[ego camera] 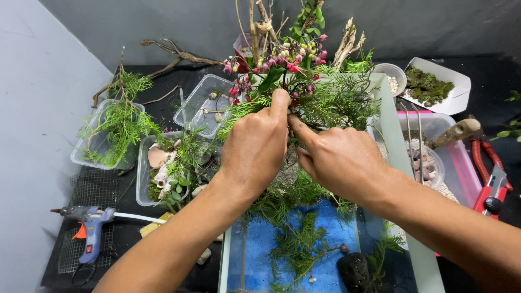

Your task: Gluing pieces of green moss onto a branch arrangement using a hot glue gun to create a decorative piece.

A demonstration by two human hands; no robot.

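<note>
The flower sprig [287,62] is pinched at its stem by the left hand [255,146] and right hand [339,160], fingertips pressed together, above the glass tank [399,157] with blue sand [260,249].

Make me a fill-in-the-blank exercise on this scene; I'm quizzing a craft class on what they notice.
1. Both hands, left hand and right hand, work at a sprig with ____ berries.
2. The glass tank has a ____ floor.
3. The glue gun lies to the person's ____.

Missing words: pink; blue; left
</note>
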